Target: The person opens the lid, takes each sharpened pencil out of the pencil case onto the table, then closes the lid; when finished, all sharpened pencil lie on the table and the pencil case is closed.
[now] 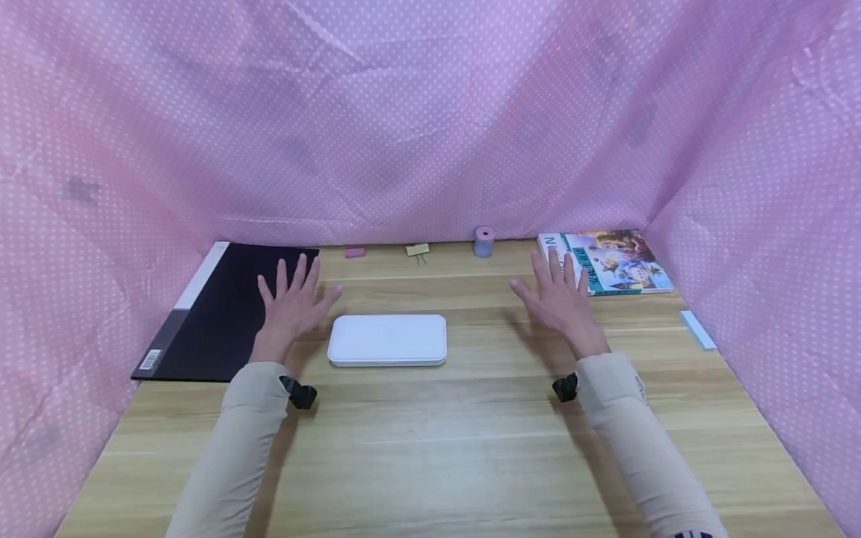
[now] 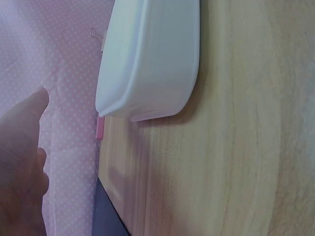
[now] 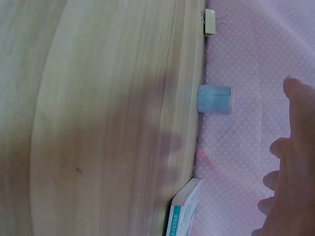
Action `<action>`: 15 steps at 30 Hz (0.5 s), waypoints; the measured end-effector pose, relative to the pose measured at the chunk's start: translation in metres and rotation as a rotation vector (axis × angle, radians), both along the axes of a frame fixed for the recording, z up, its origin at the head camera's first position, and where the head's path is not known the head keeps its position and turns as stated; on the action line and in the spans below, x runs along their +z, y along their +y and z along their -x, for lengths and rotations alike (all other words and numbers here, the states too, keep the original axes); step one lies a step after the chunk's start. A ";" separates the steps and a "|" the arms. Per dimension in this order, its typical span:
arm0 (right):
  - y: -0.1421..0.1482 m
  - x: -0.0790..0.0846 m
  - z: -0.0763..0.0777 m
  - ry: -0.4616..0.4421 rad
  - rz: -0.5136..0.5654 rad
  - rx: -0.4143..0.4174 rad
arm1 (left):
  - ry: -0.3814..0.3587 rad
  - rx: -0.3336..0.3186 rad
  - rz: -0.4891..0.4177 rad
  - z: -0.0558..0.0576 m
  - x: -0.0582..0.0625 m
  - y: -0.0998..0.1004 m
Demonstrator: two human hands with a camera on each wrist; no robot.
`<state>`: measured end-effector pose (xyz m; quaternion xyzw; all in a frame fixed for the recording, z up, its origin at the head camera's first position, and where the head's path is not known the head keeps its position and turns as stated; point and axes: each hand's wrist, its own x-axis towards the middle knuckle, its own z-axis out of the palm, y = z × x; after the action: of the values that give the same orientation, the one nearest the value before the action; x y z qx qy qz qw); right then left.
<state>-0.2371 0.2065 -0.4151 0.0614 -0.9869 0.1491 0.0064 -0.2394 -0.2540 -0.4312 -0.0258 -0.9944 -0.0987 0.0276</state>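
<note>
White and smooth-sided, the rounded rectangular case [image 1: 386, 340] is seen just left of the frame's centre, touched by neither the left hand [image 1: 289, 312] nor the right hand [image 1: 560, 302]. If it were pinched only at that smooth wall, it could be let slip or skidded. At left, the flat black folder [image 1: 208, 321] might be dragged if its overlapped right edge were caught by lowered fingers; at upper right, the picture-covered paperback book [image 1: 622, 261] could be brushed likewise, and the small blue cylinder with a pink top [image 1: 483, 244] toppled by a wide inward sweep. And the pose: both arms are stretched up from the lower corners, hands raised, fingers fanned wide, thumbs turned inward, nothing gripped.
</note>
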 end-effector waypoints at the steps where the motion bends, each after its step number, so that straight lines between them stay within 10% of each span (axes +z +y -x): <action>1: -0.001 0.000 0.000 0.004 0.006 0.007 | -0.004 -0.001 -0.003 0.000 0.000 -0.001; 6: -0.006 0.002 0.002 0.042 0.060 0.062 | -0.003 -0.011 -0.070 -0.001 0.001 -0.003; 15: -0.034 0.001 0.004 0.135 0.246 0.284 | -0.019 -0.104 -0.498 -0.017 -0.002 -0.008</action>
<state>-0.2408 0.1720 -0.4141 0.2084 -0.9401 0.2634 0.0591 -0.2227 -0.2617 -0.4328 -0.0687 -0.9369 -0.3422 0.0188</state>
